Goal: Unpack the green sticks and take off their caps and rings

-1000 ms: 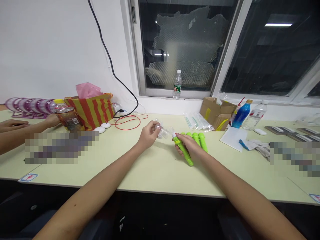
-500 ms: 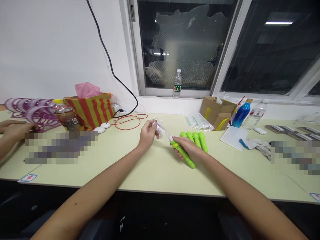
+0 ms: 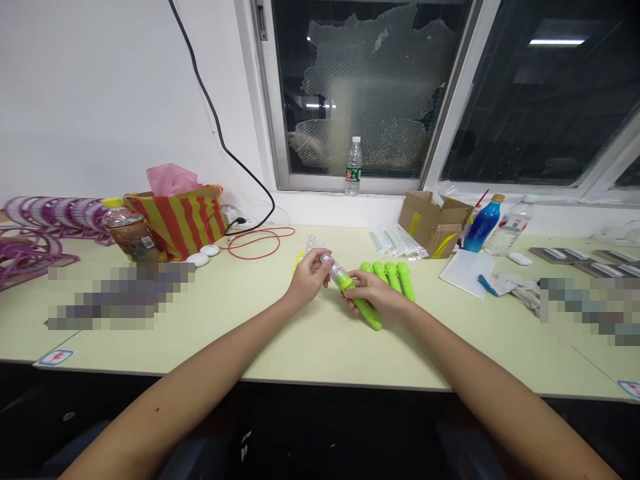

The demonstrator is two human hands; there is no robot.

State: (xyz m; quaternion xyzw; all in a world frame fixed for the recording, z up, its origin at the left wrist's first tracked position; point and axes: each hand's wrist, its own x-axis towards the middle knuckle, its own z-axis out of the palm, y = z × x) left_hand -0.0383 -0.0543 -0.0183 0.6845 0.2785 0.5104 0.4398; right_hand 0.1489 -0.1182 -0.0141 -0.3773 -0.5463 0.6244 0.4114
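Observation:
In the middle of the table, my right hand (image 3: 371, 291) is wrapped round a bright green ribbed plastic stick (image 3: 367, 311), tilted with its lower end toward me. My left hand (image 3: 309, 277) pinches a clear plastic cover (image 3: 339, 272) at the upper end of that stick. Cover and stick meet at a yellow-green collar; whether they are fastened I cannot tell. Behind my left hand lie clear plastic pieces (image 3: 314, 243) and some yellow bits (image 3: 299, 261), partly hidden by it. Several more green sticks (image 3: 395, 269) lie side by side just beyond my right hand.
Flat clear plastic bags (image 3: 395, 241) lie before a cardboard box (image 3: 433, 221). To the right are a blue bottle (image 3: 484, 225), white paper (image 3: 466, 273) and a glove (image 3: 520, 291). On the left stand a striped bag (image 3: 187, 220), a drink bottle (image 3: 131, 230) and purple plastic parts (image 3: 35, 253); a red cable (image 3: 255, 255) loops behind.
My left hand has moved right and toward me, bringing the clear cover over the stick's upper end. Plastic pieces behind it now show. Another person's hand at the far left has left the view.

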